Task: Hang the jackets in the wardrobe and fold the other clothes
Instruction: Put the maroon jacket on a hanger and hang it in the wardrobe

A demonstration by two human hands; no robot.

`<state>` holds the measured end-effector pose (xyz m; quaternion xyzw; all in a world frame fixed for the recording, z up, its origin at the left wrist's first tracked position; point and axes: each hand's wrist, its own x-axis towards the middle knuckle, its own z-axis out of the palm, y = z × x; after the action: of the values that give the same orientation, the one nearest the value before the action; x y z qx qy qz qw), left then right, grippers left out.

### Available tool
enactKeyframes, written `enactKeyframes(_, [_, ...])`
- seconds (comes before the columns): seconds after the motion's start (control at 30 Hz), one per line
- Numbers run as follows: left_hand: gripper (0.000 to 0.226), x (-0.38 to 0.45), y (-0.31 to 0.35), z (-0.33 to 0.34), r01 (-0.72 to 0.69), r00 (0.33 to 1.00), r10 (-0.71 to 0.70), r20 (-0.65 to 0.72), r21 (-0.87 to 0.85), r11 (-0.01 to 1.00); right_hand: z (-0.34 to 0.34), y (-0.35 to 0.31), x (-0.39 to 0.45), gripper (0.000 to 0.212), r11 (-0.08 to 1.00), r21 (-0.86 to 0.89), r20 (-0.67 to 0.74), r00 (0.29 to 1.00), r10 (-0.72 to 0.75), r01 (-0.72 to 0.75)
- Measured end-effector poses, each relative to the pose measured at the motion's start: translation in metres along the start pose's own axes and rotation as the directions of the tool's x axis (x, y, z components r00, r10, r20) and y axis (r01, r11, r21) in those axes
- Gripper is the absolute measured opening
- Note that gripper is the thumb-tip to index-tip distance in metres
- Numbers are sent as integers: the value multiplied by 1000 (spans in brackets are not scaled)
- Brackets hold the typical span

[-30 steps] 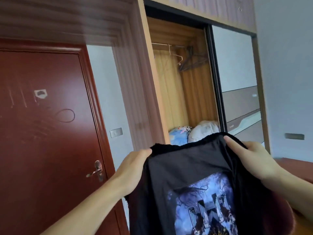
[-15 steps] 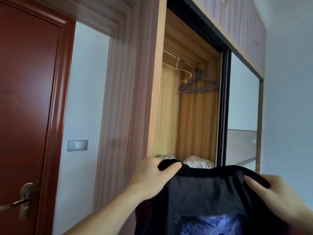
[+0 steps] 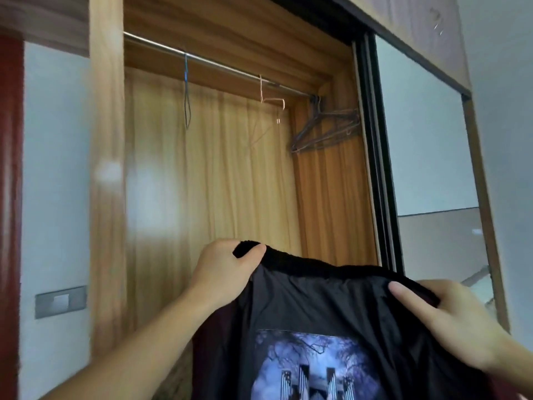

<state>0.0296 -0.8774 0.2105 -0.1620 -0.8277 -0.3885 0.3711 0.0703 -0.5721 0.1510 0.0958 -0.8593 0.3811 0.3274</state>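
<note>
Black jacket point(image 3: 326, 307) held up at the open wardrobe point(image 3: 230, 174)
My left hand point(image 3: 223, 272) and right hand point(image 3: 450, 321) pinch its top edge, running level across lower frame; print faces me, bottom cut off

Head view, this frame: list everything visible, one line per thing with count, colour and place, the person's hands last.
Jacket: one, black with a blue-purple print, held up low in front of the wardrobe.
Wardrobe: one, light wood, open compartment at centre.
Rail: one, silver, across the top of the compartment.
Dark hangers: a bunch, count unclear, at the rail's right end.
Wire hanger: one, pale copper, mid-rail.
Blue loop: one, thin, hanging left on the rail.
Sliding door: one, mirrored, dark-framed, right.
Wall switch: one, grey, lower left.
Door frame: red, far left edge.
Left hand: grips the jacket's top edge.
Right hand: grips the jacket's right side.
</note>
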Motion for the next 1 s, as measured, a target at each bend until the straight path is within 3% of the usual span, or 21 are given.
enactKeyframes(0.2, [50,97,24,-12,49,961,11,-278,207,977,17,-2,139,58,956,241,-12,986,-169,167])
enactKeyframes(0.37, [50,170,43,-43,68,853,124,-506,344,937,45,-55,257,66,902,231,-229,921,-315,366])
enactKeyframes(0.53, [50,233,33,-63,56,761,239,-603,428,902,86,-93,350,69,866,192,-370,851,-372,462])
enactKeyframes(0.63, [49,257,9,-68,85,758,246,-604,466,881,121,-101,383,65,852,216,-381,845,-375,476])
enactKeyframes(0.7, [47,266,-11,-67,133,776,221,-591,495,859,152,-98,398,63,848,245,-308,867,-391,470])
enactKeyframes(0.83, [45,269,-49,-64,223,801,174,-573,555,801,224,-82,415,62,877,278,0,912,-409,393])
enactKeyframes(0.93, [40,270,-67,-64,309,794,157,-587,612,727,278,-65,424,67,888,274,213,877,-430,368])
enactKeyframes(1.0, [38,275,-78,-61,357,806,134,-577,654,667,303,-55,429,69,870,290,336,809,-483,399])
